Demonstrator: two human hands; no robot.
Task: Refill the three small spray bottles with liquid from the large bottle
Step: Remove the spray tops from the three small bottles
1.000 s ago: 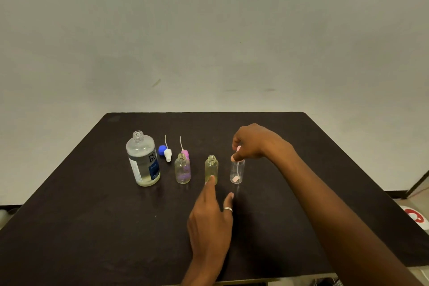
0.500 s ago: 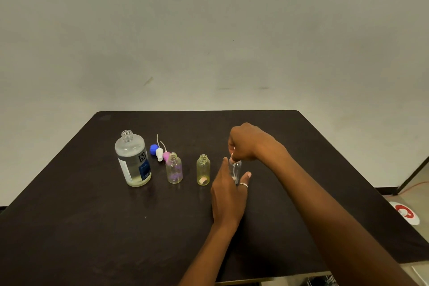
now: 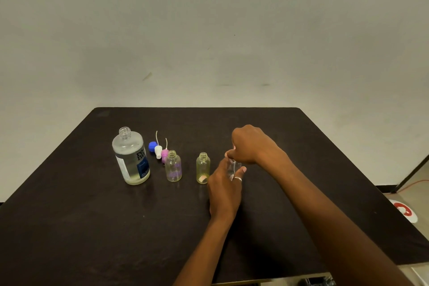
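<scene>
Left hand [image 3: 224, 187] has come in from the near counter [image 3: 92, 227] over the last second and is now wrapped around the body of the third small bottle [image 3: 233, 167], the clear one at the right end of the row. A second ago it lay flat in front of the middle bottle, touching nothing. Right hand [image 3: 249, 145] hasn't shifted: fingers pinched on the spray top of that same bottle, mostly hiding it.

Read: the bottle is now braced, so the last top can be twisted off. My guess is that's the step in hand; no pouring yet.

Layout:
- large bottle [image 3: 131, 158] upright at left, neck open, low on liquid
- two spray tops, white [image 3: 158, 151] and pink [image 3: 165, 154], lie with a blue cap [image 3: 152, 146] between the large bottle and the purple-tinted bottle [image 3: 173, 167]
- purple-tinted bottle and yellow-tinted bottle [image 3: 203, 168] stand open, apparently empty

Pose: left forearm comes up from the bottom edge, fingers curled round the glass, ring visible. Right arm reaches in from the lower right, wrist bent down over the bottle neck.
</scene>
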